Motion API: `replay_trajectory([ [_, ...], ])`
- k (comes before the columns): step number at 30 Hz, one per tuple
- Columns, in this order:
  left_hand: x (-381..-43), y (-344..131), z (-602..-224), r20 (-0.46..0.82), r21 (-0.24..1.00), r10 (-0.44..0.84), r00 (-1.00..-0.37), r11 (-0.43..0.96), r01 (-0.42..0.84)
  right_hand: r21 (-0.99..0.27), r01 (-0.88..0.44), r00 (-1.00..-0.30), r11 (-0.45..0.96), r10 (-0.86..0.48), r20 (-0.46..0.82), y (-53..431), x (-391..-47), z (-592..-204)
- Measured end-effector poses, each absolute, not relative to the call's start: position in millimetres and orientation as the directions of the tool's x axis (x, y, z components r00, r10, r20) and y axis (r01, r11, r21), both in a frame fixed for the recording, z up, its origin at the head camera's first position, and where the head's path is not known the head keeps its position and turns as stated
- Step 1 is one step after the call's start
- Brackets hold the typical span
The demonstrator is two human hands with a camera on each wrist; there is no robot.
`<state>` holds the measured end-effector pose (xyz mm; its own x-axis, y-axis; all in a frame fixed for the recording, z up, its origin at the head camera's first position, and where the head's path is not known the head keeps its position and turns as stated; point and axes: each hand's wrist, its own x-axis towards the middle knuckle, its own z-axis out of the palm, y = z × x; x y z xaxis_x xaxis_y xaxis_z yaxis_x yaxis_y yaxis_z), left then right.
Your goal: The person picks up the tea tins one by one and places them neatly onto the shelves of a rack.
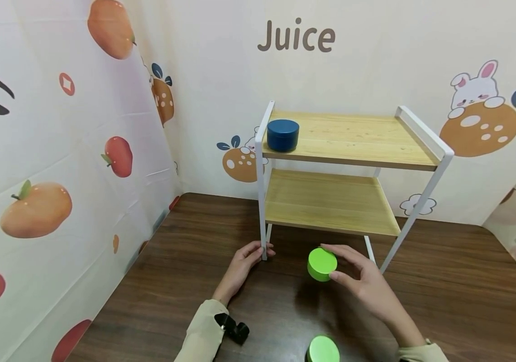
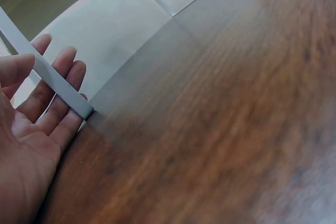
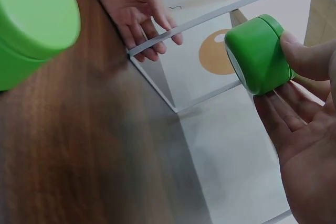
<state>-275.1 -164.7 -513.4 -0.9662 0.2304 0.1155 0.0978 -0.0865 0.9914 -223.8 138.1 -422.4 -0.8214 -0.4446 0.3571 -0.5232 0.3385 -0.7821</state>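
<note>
My right hand (image 1: 366, 284) pinches a small round green tin (image 1: 322, 265) between thumb and fingers, lifted above the table in front of the shelf. In the right wrist view the held tin (image 3: 257, 53) is tilted on its side. My left hand (image 1: 245, 261) holds the front left leg (image 2: 58, 82) of the two-tier shelf (image 1: 330, 198) near its foot, the thumb on one side and the fingers behind. A second green tin (image 1: 323, 349) stands on the table at the near edge of the head view.
A dark blue tin (image 1: 282, 136) stands at the left end of the shelf's top board. The white-framed shelf stands on a dark wooden table (image 1: 163, 301). Behind and to the left hang printed cloth walls (image 1: 212, 60). A black strap mount (image 1: 235, 329) sits on the left wrist.
</note>
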Motion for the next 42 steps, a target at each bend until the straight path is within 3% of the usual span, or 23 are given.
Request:
replay_trajectory([
  [23,-274.9,-165.1,-513.3,0.115,0.992,0.237,-0.965,-0.083,0.098,-0.766,-0.566,-0.787,0.306,-0.477,0.392,144.5,-238.0,-370.3],
  [42,-274.8,-164.7,-514.4,0.099,0.993,0.234,-0.967,-0.086,0.081,-0.712,-0.599,-0.785,0.368,-0.445,0.43,151.9,-240.1,-318.2],
])
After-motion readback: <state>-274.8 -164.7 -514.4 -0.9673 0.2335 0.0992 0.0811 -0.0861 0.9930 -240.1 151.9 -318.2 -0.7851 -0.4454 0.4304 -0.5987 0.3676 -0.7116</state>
